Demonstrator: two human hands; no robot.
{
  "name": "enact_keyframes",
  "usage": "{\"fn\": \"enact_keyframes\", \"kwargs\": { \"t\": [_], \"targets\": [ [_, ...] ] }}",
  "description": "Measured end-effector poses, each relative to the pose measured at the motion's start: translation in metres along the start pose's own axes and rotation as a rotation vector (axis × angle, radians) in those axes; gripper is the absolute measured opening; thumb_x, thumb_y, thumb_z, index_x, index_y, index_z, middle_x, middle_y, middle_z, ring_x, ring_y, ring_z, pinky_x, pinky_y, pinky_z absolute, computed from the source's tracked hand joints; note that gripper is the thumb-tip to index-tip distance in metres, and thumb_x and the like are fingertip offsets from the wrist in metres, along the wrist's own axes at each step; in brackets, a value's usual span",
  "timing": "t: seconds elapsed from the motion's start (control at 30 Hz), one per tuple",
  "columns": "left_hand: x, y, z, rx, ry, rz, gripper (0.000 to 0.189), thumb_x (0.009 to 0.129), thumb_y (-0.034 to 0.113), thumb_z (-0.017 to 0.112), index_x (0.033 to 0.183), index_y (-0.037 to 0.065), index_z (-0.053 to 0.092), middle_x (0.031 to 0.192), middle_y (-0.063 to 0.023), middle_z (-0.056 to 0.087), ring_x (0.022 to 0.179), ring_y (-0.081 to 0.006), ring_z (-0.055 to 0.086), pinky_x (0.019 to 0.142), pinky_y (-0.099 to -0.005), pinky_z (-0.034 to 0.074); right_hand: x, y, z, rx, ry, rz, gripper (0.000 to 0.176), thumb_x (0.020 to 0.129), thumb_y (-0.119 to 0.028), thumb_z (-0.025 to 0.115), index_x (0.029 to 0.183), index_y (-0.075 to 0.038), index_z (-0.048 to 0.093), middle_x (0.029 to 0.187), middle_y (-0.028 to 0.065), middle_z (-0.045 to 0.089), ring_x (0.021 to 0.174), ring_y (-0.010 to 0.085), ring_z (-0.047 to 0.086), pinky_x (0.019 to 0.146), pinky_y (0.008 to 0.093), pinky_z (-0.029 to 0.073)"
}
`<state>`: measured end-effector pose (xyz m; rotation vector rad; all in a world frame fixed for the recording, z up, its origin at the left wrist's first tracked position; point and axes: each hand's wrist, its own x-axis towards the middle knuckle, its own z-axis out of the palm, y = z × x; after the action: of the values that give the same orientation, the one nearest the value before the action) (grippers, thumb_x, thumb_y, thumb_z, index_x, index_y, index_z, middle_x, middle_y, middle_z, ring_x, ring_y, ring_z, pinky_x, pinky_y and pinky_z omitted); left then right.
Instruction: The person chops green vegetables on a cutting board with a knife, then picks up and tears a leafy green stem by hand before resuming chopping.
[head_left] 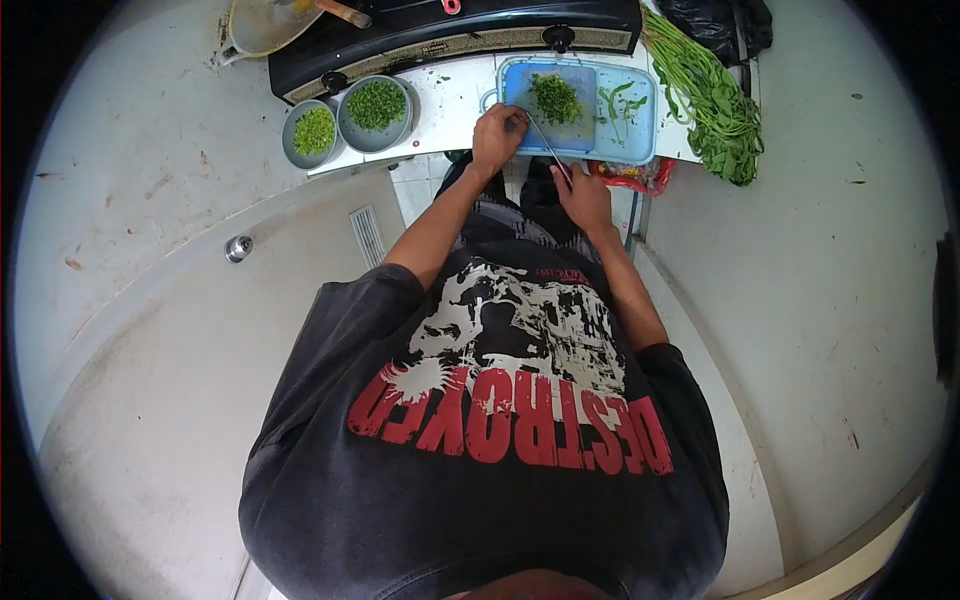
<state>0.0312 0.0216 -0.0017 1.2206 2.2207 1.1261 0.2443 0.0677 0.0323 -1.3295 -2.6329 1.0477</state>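
Note:
My right hand (585, 200) is wrapped round the handle of a knife (548, 145), whose blade points up and left over the near edge of a blue cutting board (572, 75). Close by the blade's tip is my left hand (497, 138), its fingers curled together at the board's near left corner. Whether they pinch the blade or something small cannot be made out. Finely chopped greens (556, 100) lie heaped on the board. The board rests in a light-blue tray (648, 130), with a few longer green pieces (622, 104) on its right side.
Left of the tray stand two grey bowls, one with dark chopped greens (377, 105), one with paler ones (314, 131). A bunch of leafy stalks (715, 110) lies at right. Behind is a black stove (460, 38) with a pan (268, 25). A red bag (640, 178) sits below the tray.

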Motion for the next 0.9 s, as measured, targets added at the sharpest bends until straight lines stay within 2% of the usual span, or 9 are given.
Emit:
{"fn": "enact_keyframes", "kwargs": {
  "t": [0.27, 0.37, 0.5, 0.6, 0.7, 0.9],
  "targets": [
    [0.000, -0.002, 0.000, -0.010, -0.001, 0.002, 0.011, 0.079, 0.008, 0.073, 0.089, 0.008, 0.077, 0.085, -0.0102, 0.069, 0.079, -0.0297, 0.069, 0.075, -0.0386, 0.055, 0.008, -0.002, 0.011, -0.072, -0.051, -0.027, 0.050, 0.104, -0.043, 0.050, 0.090, 0.002, 0.064, 0.070, 0.0257, 0.068, 0.067, 0.0461, 0.069, 0.063, 0.0540, 0.057],
    [0.001, 0.000, -0.001, 0.000, -0.015, -0.022, 0.011, 0.079, 0.008, 0.073, 0.088, 0.009, 0.077, 0.084, -0.0100, 0.069, 0.079, -0.0290, 0.069, 0.075, -0.0382, 0.055, 0.023, -0.007, 0.018, -0.064, 0.023, -0.090, 0.052, 0.105, -0.043, 0.048, 0.089, 0.004, 0.064, 0.068, 0.0278, 0.066, 0.064, 0.0466, 0.068, 0.059, 0.0544, 0.056],
    [0.000, -0.002, -0.001, -0.011, -0.021, -0.053, 0.011, 0.078, 0.009, 0.074, 0.088, 0.009, 0.078, 0.084, -0.0102, 0.071, 0.078, -0.0273, 0.070, 0.074, -0.0369, 0.055, 0.041, -0.024, 0.017, -0.143, -0.006, -0.056, 0.049, 0.104, -0.043, 0.050, 0.089, 0.002, 0.065, 0.073, 0.0267, 0.069, 0.069, 0.0442, 0.071, 0.064, 0.0526, 0.057],
    [0.001, -0.005, 0.003, -0.096, -0.001, -0.100, 0.012, 0.078, 0.010, 0.075, 0.089, 0.009, 0.079, 0.084, -0.0105, 0.073, 0.077, -0.0261, 0.071, 0.075, -0.0361, 0.056, 0.038, -0.019, 0.022, -0.171, 0.013, -0.049, 0.050, 0.103, -0.043, 0.050, 0.088, 0.001, 0.066, 0.073, 0.0262, 0.069, 0.069, 0.0434, 0.071, 0.064, 0.0519, 0.057],
    [0.002, -0.006, 0.003, -0.144, -0.063, -0.221, 0.012, 0.079, 0.011, 0.076, 0.090, 0.009, 0.080, 0.084, -0.0108, 0.074, 0.077, -0.0245, 0.072, 0.074, -0.0352, 0.056, 0.024, -0.007, 0.023, -0.198, 0.012, -0.046, 0.050, 0.103, -0.043, 0.051, 0.086, 0.001, 0.066, 0.072, 0.0258, 0.069, 0.068, 0.0430, 0.071, 0.063, 0.0515, 0.058],
    [0.000, -0.014, 0.008, -0.100, -0.015, -0.163, 0.011, 0.079, 0.011, 0.075, 0.089, 0.009, 0.080, 0.080, -0.0105, 0.075, 0.076, -0.0220, 0.072, 0.073, -0.0335, 0.056, 0.011, -0.013, 0.010, -0.164, -0.020, -0.022, 0.049, 0.103, -0.041, 0.051, 0.084, 0.001, 0.067, 0.073, 0.0267, 0.069, 0.069, 0.0436, 0.071, 0.063, 0.0531, 0.057]
  ]
}}
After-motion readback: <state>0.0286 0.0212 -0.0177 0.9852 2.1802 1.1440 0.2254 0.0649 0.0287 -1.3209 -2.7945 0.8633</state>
